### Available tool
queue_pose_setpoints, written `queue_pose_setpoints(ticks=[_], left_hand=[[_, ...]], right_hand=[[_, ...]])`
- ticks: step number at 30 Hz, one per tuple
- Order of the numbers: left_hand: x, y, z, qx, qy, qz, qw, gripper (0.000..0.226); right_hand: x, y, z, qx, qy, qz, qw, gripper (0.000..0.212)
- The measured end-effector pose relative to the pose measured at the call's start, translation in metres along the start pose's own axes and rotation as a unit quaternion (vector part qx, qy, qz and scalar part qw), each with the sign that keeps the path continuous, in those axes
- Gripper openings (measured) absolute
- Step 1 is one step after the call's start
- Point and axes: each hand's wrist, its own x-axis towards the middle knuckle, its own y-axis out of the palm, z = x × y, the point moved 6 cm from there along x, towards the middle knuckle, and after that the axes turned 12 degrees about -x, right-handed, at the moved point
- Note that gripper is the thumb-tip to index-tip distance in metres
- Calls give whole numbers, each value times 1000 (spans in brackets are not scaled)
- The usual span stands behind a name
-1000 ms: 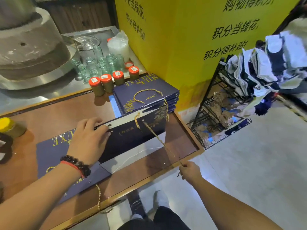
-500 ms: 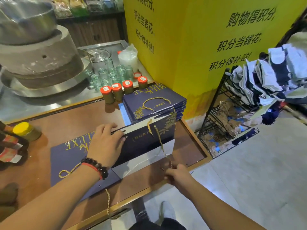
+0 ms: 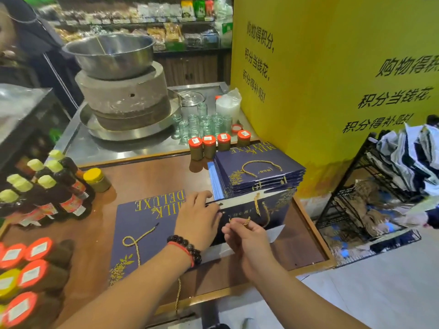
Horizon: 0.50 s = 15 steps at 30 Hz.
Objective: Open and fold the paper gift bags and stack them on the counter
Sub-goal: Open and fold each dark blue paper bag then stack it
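Left hand (image 3: 198, 218) flat, fingers straight, pressing navy gift bag (image 3: 256, 210) onto bench (image 3: 147, 176). Right hand (image 3: 247, 238) pinches gold cord handle (image 3: 245, 220) (nearer hand to it). Bag's long axis runs left-right, just ahead of both hands; finished stack (image 3: 259, 172) beyond.

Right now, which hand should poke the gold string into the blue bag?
Probably the right hand: it already pinches the gold cord handle at the open navy paper gift bag. The left hand lies on the bag's top edge, steadying it.
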Motion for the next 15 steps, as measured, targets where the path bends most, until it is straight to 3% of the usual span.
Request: queue_pose_setpoints(ticks=[15], left_hand=[[-7,-1,-8,0,-28,6,1000,9]], right_hand=[[-1,2,4,-62,-3,-41,997,11]])
